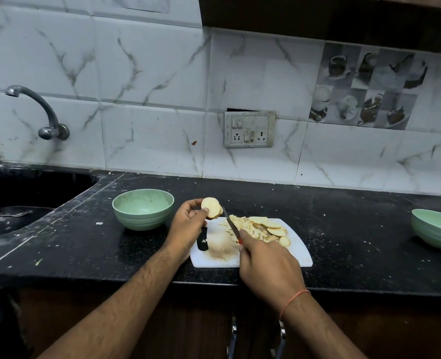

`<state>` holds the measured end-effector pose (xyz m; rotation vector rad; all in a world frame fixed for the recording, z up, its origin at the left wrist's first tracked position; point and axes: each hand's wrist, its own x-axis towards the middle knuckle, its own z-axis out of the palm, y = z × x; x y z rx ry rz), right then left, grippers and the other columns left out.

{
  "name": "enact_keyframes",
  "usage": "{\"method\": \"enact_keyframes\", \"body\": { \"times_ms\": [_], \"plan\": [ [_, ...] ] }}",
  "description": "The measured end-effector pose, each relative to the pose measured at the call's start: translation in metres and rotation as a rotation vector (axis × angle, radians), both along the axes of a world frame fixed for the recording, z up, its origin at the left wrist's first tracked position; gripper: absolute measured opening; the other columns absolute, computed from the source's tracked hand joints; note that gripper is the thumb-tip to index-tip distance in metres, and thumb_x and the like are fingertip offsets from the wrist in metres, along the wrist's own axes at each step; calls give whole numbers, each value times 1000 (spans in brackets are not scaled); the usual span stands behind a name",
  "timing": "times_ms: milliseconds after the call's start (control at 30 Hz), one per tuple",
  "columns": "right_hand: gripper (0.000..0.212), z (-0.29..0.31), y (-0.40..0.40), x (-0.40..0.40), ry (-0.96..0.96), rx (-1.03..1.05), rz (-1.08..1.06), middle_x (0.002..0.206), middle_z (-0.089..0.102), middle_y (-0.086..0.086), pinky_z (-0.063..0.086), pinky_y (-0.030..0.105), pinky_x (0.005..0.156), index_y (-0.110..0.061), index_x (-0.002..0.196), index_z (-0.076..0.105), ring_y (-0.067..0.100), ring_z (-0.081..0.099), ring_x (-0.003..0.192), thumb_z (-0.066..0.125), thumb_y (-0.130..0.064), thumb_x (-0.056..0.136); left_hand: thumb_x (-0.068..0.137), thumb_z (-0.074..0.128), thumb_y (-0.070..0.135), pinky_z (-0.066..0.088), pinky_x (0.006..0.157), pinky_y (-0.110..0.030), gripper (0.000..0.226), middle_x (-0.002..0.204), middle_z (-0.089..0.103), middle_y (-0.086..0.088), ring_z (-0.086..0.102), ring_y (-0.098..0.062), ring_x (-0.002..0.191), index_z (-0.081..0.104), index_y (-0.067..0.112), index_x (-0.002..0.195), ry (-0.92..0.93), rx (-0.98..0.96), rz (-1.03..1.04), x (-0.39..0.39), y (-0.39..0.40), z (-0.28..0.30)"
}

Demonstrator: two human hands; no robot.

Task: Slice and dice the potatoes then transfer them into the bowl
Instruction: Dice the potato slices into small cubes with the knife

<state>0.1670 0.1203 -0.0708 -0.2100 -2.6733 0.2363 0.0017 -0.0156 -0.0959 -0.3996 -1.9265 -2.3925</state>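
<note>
While the left hand [188,218] pinches a potato piece [211,208] between thumb and fingertips, lifted clear of the board [295,251] at its far left corner, the right hand [267,260] has its grip clenched round the handle of a knife [231,223]; the blade runs from that hand up and leftward, its tip just beside the lower right edge of the piece, and whether tip and piece touch cannot be told; the piece shows its pale cut face to the camera, its skin edge turned toward the blade; the piece thus lies up and to the left of the knife grip, roughly along the blade's own line; cut potato [259,228], a mix of round slices and smaller strips, is heaped on the far right part of the board, to the right of the blade; the near left part of the board is bare and stained; an empty-looking green bowl [143,209] stands on the bench [84,242] just left of the left hand, nearer to that hand than to the right; a second bowl [434,230] sits well apart at the right edge; judged from this layout, slicing is partly done, dicing of this piece is the step in hand, and no transfer has begun.
</note>
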Motion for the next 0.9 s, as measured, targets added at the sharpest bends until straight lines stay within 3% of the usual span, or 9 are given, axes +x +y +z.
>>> {"method": "enact_keyframes", "body": {
  "times_ms": [167, 400, 533, 633, 700, 900],
  "plan": [
    [47, 1, 2, 2, 89, -93, 25, 97, 73, -5, 53, 39, 67, -43, 150, 38, 26, 66, 92, 37, -42, 103, 102, 65, 10, 47, 57, -26, 20, 86, 76, -1, 60, -13, 70, 60, 22, 118, -6, 4, 8, 1, 1, 1],
    [47, -1, 5, 2, 150, -138, 70, 100, 75, -8, 55, 40, 69, -44, 151, 38, 21, 66, 91, 39, -44, 104, 102, 66, 12, 46, 58, -31, 22, 81, 76, 1, 59, -15, 66, 58, 27, 116, -4, -11, -13, -1, 1, -1],
    [42, 2, 12, -9, 184, -314, 112, 106, 75, -4, 54, 39, 80, -35, 146, 52, 21, 66, 100, 42, -41, 107, 101, 67, 16, 45, 59, -30, 26, 86, 76, 1, 60, -13, 70, 57, 32, 119, 38, -79, -70, 0, 1, -1],
    [27, 11, 24, -29, 183, -532, 136, 72, 69, -9, 52, 36, 70, -29, 110, 74, 11, 64, 71, 52, -43, 103, 103, 66, 14, 43, 59, -22, 27, 83, 76, 2, 60, -9, 71, 55, 31, 120, 124, -144, -170, 5, 3, -1],
    [28, 14, 32, -43, 138, -651, 156, 56, 55, -10, 44, 33, 59, -20, 89, 75, 10, 51, 54, 62, -44, 97, 104, 64, 14, 43, 62, -19, 24, 80, 75, 3, 59, -9, 72, 55, 29, 120, 169, -190, -221, 8, 4, -1],
    [13, 21, 38, -55, 28, -980, 284, 53, 45, -3, 28, 20, 43, -12, 90, 78, 11, 35, 42, 77, -25, 92, 108, 60, 17, 43, 62, -23, 18, 85, 75, -2, 58, -12, 75, 55, 31, 119, 175, -213, -256, 6, 1, -1]
  ]
}}
